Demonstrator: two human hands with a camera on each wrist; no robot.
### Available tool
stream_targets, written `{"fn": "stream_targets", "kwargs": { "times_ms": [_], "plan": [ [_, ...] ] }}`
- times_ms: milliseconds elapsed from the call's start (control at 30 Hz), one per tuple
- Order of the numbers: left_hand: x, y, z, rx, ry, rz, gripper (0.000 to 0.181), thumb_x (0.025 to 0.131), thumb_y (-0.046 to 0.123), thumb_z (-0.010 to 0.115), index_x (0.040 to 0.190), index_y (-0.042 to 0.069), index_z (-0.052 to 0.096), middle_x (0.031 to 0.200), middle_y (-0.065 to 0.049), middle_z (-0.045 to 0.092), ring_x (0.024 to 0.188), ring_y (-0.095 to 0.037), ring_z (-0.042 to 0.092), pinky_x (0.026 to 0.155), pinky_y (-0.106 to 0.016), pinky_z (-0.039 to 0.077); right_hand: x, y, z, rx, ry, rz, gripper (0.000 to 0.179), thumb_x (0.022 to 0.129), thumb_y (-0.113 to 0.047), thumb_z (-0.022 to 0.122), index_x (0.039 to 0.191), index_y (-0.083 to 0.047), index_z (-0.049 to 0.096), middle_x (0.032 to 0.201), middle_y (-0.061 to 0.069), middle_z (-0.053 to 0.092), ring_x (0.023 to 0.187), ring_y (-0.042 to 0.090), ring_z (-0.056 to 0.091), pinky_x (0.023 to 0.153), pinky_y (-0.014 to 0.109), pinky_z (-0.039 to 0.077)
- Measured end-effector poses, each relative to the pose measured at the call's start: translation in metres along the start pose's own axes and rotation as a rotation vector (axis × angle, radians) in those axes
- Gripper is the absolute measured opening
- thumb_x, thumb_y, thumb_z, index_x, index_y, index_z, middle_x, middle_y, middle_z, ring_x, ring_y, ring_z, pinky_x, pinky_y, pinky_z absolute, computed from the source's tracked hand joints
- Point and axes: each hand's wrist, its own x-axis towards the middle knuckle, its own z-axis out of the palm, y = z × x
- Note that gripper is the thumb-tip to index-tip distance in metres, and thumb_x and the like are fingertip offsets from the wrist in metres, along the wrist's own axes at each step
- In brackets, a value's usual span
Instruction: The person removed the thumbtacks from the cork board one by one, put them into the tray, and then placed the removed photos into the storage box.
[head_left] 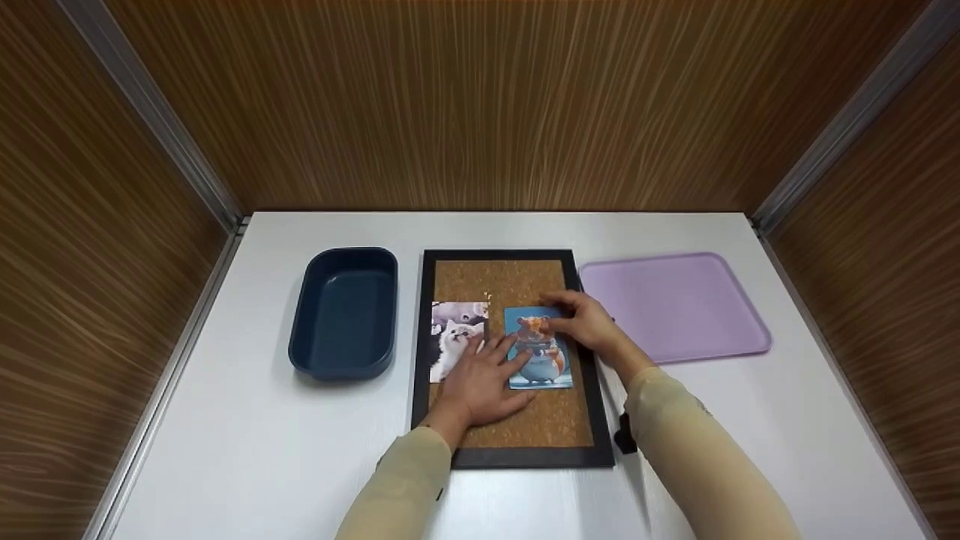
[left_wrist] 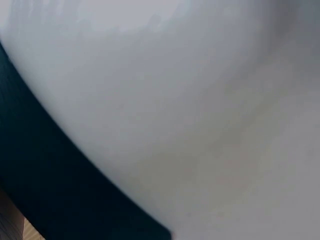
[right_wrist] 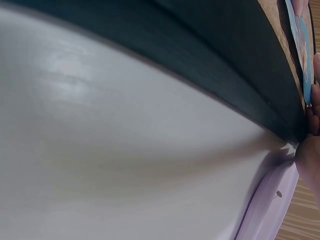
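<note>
Wood-grain walls [head_left: 487,105], white table [head_left: 225,450]

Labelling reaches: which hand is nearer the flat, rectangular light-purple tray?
Right. The right hand is beside the tray; the left hand is farther, over the black-framed brown corkboard.

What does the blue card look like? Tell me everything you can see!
The blue card is a thin rectangle, like stiff paper. Its picture shows an orange-and-white furry animal and a round bluish shape, like a bowl. It's on the right side of the brown cork board. The right hand touches its upper part; fingers of the left hand reach over its left edge, partly hiding it.
</note>
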Motion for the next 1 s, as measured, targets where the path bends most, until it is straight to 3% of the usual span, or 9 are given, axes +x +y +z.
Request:
{"fn": "stream_targets", "kwargs": {
  "times_ms": [100, 333, 1000],
  "plan": [
    [0.0, 0.0, -0.001, -0.008, 0.0, 0.0, 0.078, 0.088, 0.079, 0.022, 0.151, 0.036, 0.034, 0.159, -0.001, 0.028, 0.143, -0.026, 0.028, 0.115, -0.053, 0.02, -0.004, -0.009, -0.001, 0.024, -0.026, -0.003, 0.054, 0.083, -0.009, 0.077, 0.134, -0.009, 0.059, 0.133, 0.009, 0.059, 0.126, 0.028, 0.048, 0.109, 0.049, 0.032],
    [0.0, -0.001, 0.0, -0.016, 0.015, 0.004, 0.077, 0.088, 0.079, 0.022, 0.151, 0.036, 0.035, 0.158, -0.001, 0.03, 0.143, -0.026, 0.029, 0.114, -0.053, 0.021, 0.001, 0.003, 0.001, 0.024, 0.004, -0.011, 0.053, 0.082, -0.012, 0.078, 0.132, -0.014, 0.061, 0.128, 0.002, 0.062, 0.122, 0.023, 0.052, 0.107, 0.044, 0.036],
    [0.001, 0.0, 0.0, -0.005, 0.011, 0.01, 0.078, 0.088, 0.078, 0.022, 0.152, 0.035, 0.033, 0.159, -0.002, 0.028, 0.144, -0.025, 0.028, 0.114, -0.052, 0.021, -0.002, -0.001, -0.002, 0.073, 0.003, 0.004, 0.051, 0.085, -0.008, 0.075, 0.133, -0.014, 0.06, 0.13, 0.014, 0.058, 0.117, 0.027, 0.051, 0.102, 0.042, 0.038]
  ]
}}
